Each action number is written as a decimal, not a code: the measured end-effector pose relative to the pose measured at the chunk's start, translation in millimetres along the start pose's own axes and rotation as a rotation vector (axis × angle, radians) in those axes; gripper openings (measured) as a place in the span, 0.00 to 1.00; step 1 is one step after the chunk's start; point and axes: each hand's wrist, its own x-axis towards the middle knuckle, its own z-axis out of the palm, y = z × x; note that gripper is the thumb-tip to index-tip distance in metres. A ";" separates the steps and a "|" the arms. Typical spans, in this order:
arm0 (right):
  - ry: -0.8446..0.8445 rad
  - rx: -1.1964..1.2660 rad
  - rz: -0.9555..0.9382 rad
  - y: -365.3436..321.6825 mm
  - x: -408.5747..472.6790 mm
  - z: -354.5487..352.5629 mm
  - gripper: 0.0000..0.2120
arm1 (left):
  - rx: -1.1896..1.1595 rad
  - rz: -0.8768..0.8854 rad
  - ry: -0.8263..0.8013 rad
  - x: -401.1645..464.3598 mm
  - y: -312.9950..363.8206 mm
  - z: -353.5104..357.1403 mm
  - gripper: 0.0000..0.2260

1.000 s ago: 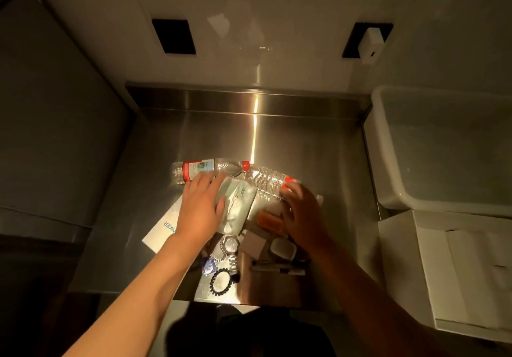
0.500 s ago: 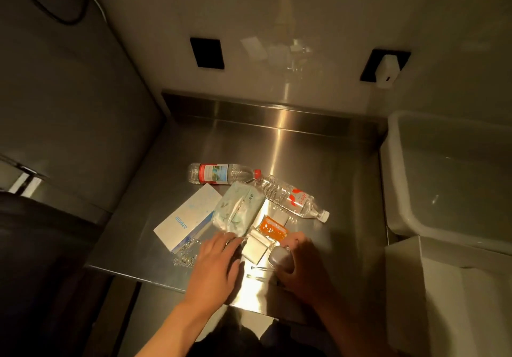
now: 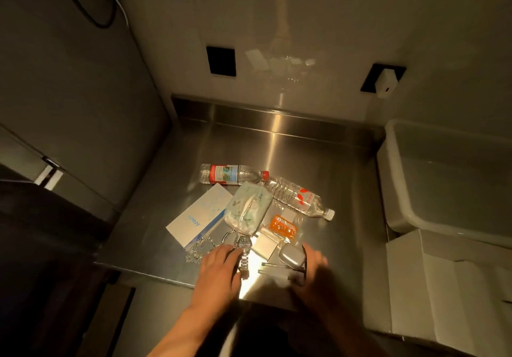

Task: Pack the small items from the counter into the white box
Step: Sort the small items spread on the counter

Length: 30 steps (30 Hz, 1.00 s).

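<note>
Small items lie in a heap on the steel counter (image 3: pixel 304 163): two clear water bottles (image 3: pixel 232 174) (image 3: pixel 299 199), a pale tissue pack (image 3: pixel 246 210), a white and blue carton (image 3: pixel 199 218), an orange packet (image 3: pixel 282 226), a metal watch (image 3: pixel 245 243), a silver chain (image 3: pixel 201 248), a small white card box (image 3: pixel 263 246), a silver case (image 3: pixel 289 257) and pens (image 3: pixel 273 265). My left hand (image 3: pixel 221 268) lies flat by the watch, fingers straight. My right hand (image 3: pixel 310 271) is blurred beside the silver case, with a thin black loop (image 3: pixel 305 257) at its fingers. The open white box (image 3: pixel 410 287) stands to the right.
A large white plastic tub (image 3: pixel 393 190) sits right of the counter, behind the white box. A steel backsplash (image 3: pixel 277 118) bounds the counter's far edge and a grey wall panel (image 3: pixel 83 107) closes the left side. The counter's front edge runs just under my hands.
Both hands pulled back from the bottles and tissue pack to the front edge. The right hand slid right off the silver case, and the watch and chain are uncovered.
</note>
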 end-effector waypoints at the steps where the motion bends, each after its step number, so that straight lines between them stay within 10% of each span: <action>1: -0.033 -0.030 0.035 -0.7 -2.2 -0.1 0.44 | 0.014 -0.004 -0.013 -2.1 -3.4 -0.6 0.24; 8: -0.258 0.079 0.367 -14.2 -9.9 -7.5 0.36 | 0.007 -0.023 -0.020 -20.2 -23.7 2.5 0.22; 18: -0.157 -0.199 0.173 -20.5 -39.0 -14.8 0.16 | -0.011 -0.031 0.014 -47.4 -34.8 16.1 0.21; 30: -0.276 -0.151 0.176 -12.9 -27.4 -6.3 0.14 | 0.028 -0.123 0.064 -32.1 -22.7 2.4 0.20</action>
